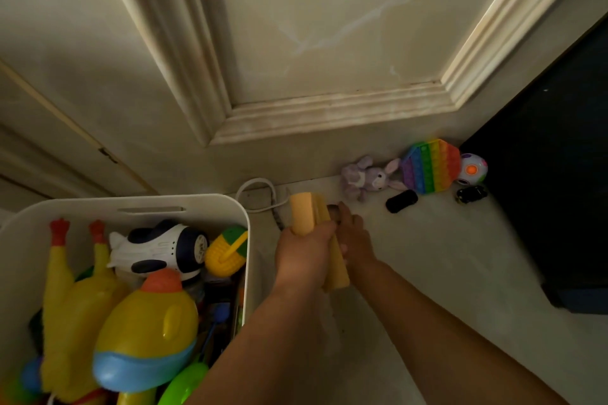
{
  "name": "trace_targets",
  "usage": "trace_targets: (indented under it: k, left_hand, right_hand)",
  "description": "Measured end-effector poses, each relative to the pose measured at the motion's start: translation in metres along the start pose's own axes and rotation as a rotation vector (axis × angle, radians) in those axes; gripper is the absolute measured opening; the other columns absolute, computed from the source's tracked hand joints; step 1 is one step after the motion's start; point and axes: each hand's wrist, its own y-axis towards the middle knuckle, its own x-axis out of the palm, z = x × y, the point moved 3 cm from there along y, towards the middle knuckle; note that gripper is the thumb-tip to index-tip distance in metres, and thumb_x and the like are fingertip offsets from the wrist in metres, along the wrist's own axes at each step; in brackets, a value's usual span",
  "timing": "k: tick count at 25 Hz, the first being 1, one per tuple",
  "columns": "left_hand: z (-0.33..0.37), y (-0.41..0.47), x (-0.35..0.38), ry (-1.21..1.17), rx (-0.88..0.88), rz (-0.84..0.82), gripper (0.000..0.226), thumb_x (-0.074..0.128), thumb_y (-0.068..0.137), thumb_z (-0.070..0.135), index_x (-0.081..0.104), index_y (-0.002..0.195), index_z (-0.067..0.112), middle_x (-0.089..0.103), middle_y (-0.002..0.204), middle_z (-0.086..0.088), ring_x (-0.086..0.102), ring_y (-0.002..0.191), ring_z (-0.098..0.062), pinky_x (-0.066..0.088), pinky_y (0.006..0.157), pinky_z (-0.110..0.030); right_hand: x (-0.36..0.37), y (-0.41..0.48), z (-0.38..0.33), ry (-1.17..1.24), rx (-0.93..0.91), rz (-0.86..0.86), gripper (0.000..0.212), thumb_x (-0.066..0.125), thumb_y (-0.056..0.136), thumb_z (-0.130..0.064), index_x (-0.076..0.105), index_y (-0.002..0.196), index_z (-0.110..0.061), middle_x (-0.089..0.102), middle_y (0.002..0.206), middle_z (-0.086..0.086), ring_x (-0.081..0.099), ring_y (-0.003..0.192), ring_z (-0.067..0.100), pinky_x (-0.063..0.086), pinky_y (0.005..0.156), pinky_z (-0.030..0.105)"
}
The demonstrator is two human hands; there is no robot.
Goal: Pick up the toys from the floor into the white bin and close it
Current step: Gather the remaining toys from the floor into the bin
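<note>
Your left hand (306, 253) and right hand (355, 237) both clamp the yellow block (304, 210), at 3 o'clock of the white bin (210, 207). The plush bunny (368, 177) and rainbow pop toy (431, 166) lie on the floor (427, 256) at 1 o'clock.

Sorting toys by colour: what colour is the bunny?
Pale purple bunny with lighter patches; the head view, the only one, shows it.

- Left hand (304, 253): bare, its back and knuckles showing.
- Left forearm (273, 339): bare, uncovered down to the frame's bottom edge.
- Right hand (353, 233): bare.
- Right forearm (444, 332): bare, uncovered as far as it shows.
</note>
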Motion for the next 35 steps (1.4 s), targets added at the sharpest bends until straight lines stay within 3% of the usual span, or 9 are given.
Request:
trace_targets:
  k: [2,6,11,14,17,23,29,32,35]
  left_hand:
    - [0.001,0.0,-0.002,-0.074,-0.029,0.017,0.042,0.068,0.081,0.028,0.055,0.117,0.011,0.074,0.077,-0.011,0.069,0.06,-0.024,0.058,0.065,-0.035]
    - [0.003,-0.002,-0.002,-0.111,-0.022,0.01,0.038,0.067,0.083,0.029,0.057,0.115,0.012,0.074,0.077,-0.011,0.069,0.063,-0.023,0.058,0.067,-0.035]
    - [0.003,-0.005,-0.003,-0.114,-0.02,0.031,0.025,0.066,0.084,0.03,0.056,0.103,0.019,0.074,0.074,-0.009,0.069,0.062,-0.022,0.057,0.072,-0.038]
    - [0.003,-0.006,-0.001,-0.124,0.002,0.031,0.024,0.067,0.083,0.029,0.057,0.102,0.018,0.074,0.07,-0.006,0.07,0.061,-0.021,0.058,0.073,-0.041]
    - [0.001,-0.004,-0.004,-0.113,0.004,0.027,0.023,0.067,0.083,0.029,0.057,0.101,0.018,0.073,0.064,-0.003,0.07,0.065,-0.021,0.059,0.082,-0.046]
    - [0.001,-0.013,-0.002,-0.02,0.001,-0.11,0.026,0.066,0.086,0.024,0.058,0.107,0.012,0.071,0.072,-0.01,0.065,0.062,-0.021,0.055,0.068,-0.035]
    - [0.015,-0.033,-0.008,0.088,0.097,-0.192,0.029,0.067,0.085,0.023,0.058,0.11,0.009,0.072,0.083,-0.014,0.066,0.055,-0.016,0.054,0.054,-0.025]
    - [0.04,-0.063,-0.022,0.048,0.117,-0.33,0.014,0.064,0.089,0.016,0.059,0.1,0.008,0.068,0.07,-0.011,0.065,0.059,-0.018,0.055,0.055,-0.027]
    - [0.069,-0.098,-0.042,0.123,0.244,-0.446,0.02,0.062,0.089,0.011,0.055,0.108,0.008,0.066,0.073,-0.012,0.064,0.064,-0.021,0.056,0.059,-0.03]
  right_hand:
    - [0.007,-0.001,-0.011,-0.146,-0.008,0.051,0.074,0.019,0.083,-0.055,0.024,0.15,-0.024,0.015,0.156,0.015,0.029,0.132,0.035,0.034,0.104,0.042]
    - [-0.002,0.017,-0.001,-0.003,0.024,0.114,0.039,0.047,0.094,-0.032,0.042,0.129,-0.016,0.039,0.131,0.016,0.047,0.115,0.035,0.044,0.083,0.039]
    - [-0.038,0.024,0.029,0.323,0.171,0.558,0.05,0.057,0.084,-0.012,0.04,0.131,-0.011,0.044,0.134,0.017,0.05,0.118,0.035,0.044,0.084,0.039]
    - [-0.043,0.04,0.03,0.279,0.088,0.434,0.074,0.059,0.087,-0.015,0.022,0.15,-0.023,0.011,0.155,0.017,0.033,0.135,0.037,0.04,0.101,0.041]
    - [-0.036,0.05,0.027,0.172,0.042,0.257,0.078,0.062,0.087,-0.022,0.018,0.15,-0.037,-0.015,0.161,0.007,0.032,0.139,0.035,0.043,0.098,0.039]
    - [-0.03,0.053,0.019,0.004,0.04,0.234,0.047,0.054,0.092,-0.012,0.048,0.138,-0.017,0.006,0.161,0.006,0.042,0.132,0.03,0.042,0.098,0.037]
    - [-0.043,0.002,0.008,0.574,0.038,0.421,0.019,0.065,0.081,-0.014,0.068,0.1,-0.015,0.066,0.106,0.005,0.063,0.098,0.023,0.05,0.08,0.03]
    - [-0.066,-0.04,-0.006,0.997,0.031,0.34,0.015,0.059,0.075,0.002,0.063,0.075,-0.012,0.061,0.069,0.006,0.058,0.062,0.02,0.044,0.051,0.023]
    - [-0.092,-0.084,-0.024,1.218,-0.058,0.27,0.016,0.054,0.063,0.002,0.057,0.074,-0.009,0.049,0.069,0.014,0.047,0.062,0.024,0.035,0.052,0.028]
